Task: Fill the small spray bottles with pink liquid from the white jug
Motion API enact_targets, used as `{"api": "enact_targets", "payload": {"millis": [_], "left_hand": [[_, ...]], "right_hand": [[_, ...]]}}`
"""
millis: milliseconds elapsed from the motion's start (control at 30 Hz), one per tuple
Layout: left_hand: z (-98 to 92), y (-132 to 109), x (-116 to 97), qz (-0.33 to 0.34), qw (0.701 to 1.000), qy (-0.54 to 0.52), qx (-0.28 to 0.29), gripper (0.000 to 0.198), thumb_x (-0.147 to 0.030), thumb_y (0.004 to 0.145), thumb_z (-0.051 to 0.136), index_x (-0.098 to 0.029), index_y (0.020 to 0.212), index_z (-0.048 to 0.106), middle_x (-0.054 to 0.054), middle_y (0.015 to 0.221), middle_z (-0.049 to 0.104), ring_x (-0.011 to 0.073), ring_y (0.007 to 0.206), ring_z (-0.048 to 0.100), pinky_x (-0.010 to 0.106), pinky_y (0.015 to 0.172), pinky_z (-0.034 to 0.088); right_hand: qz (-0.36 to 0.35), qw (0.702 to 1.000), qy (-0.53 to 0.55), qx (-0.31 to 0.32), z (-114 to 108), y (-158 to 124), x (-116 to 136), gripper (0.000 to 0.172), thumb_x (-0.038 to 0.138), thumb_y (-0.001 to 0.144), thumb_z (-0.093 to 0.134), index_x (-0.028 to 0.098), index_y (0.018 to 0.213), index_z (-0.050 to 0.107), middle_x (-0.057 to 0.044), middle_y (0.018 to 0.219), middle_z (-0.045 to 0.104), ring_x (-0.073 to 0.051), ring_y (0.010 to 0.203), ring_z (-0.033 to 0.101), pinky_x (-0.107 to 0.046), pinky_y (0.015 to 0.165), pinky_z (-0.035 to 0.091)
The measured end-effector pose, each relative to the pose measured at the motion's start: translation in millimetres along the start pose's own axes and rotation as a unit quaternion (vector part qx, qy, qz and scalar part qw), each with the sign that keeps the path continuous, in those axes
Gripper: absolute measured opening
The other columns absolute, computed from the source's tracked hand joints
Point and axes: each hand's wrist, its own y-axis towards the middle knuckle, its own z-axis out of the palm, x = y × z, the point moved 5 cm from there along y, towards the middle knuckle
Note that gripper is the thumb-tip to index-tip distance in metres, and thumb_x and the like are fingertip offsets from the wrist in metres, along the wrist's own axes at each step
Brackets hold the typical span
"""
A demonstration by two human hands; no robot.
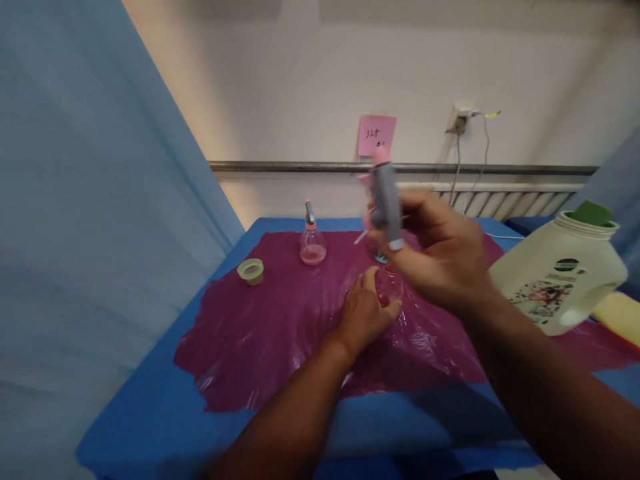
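In my right hand (440, 247) is a grey and pink spray bottle head (386, 200), raised above the table and a little blurred. Its thin white tube shows at the left. Below it, my left hand (367, 303) is wrapped round a clear bottle (389, 285) that stands on the purple plastic sheet (280, 320). The bottle's top is open, apart from the spray head. Farther back on the left stands a second spray bottle (313, 243) with its head on and pink liquid in the bottom. Something teal behind the held bottle is mostly hidden.
A small round tub (251, 271) sits at the left of the sheet. On the right a large cream jug (560, 273) holds something green in its mouth, with a yellow item (620, 317) beside it. A blue curtain (100, 200) hangs at the left; a pipe (300, 167) runs along the wall.
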Motion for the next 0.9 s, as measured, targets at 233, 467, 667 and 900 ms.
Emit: {"api": "enact_targets", "payload": {"millis": [233, 467, 667, 900], "left_hand": [[0.4, 1.8, 0.8, -0.004, 1.0, 0.028, 0.012, 0.08, -0.042, 0.091, 0.082, -0.025, 0.16, 0.047, 0.017, 0.155, 0.066, 0.0386, 0.146, 0.066, 0.058, 0.126, 0.052], [1.3, 1.2, 2.1, 0.024, 0.999, 0.028, 0.002, 0.075, -0.041, 0.092, 0.082, -0.025, 0.157, 0.048, 0.015, 0.15, 0.069, 0.0374, 0.142, 0.067, 0.057, 0.123, 0.052], [2.3, 2.2, 1.7, 0.018, 0.999, 0.033, 0.017, 0.075, -0.04, 0.091, 0.082, -0.026, 0.157, 0.048, 0.013, 0.147, 0.069, 0.0359, 0.136, 0.07, 0.054, 0.119, 0.055], [1.1, 0.2, -2.2, 0.007, 1.0, 0.02, 0.017, 0.071, -0.039, 0.093, 0.081, -0.026, 0.155, 0.049, 0.014, 0.15, 0.068, 0.0359, 0.137, 0.069, 0.055, 0.12, 0.055]], "right_hand": [[0.094, 0.991, 0.018, -0.097, -53.3, -15.3, -27.6, 0.022, 0.024, 0.093, 0.088, 0.028, 0.112, 0.078, 0.0, 0.106, 0.081, -0.02, 0.095, 0.078, -0.038, 0.092, 0.07], [0.116, 0.989, -0.005, -0.092, -58.7, -27.5, -30.5, 0.019, 0.03, 0.094, 0.089, 0.028, 0.11, 0.079, -0.001, 0.104, 0.08, -0.02, 0.093, 0.078, -0.04, 0.089, 0.071], [0.118, 0.992, -0.015, -0.038, -58.0, -33.0, -36.5, 0.021, 0.033, 0.096, 0.088, 0.029, 0.116, 0.08, -0.003, 0.109, 0.081, -0.022, 0.095, 0.078, -0.041, 0.089, 0.07], [0.212, 0.97, 0.056, 0.108, -32.9, -62.0, -108.6, 0.042, 0.047, 0.092, 0.093, 0.023, 0.124, 0.081, -0.008, 0.118, 0.083, -0.026, 0.11, 0.078, -0.048, 0.11, 0.063]]}}
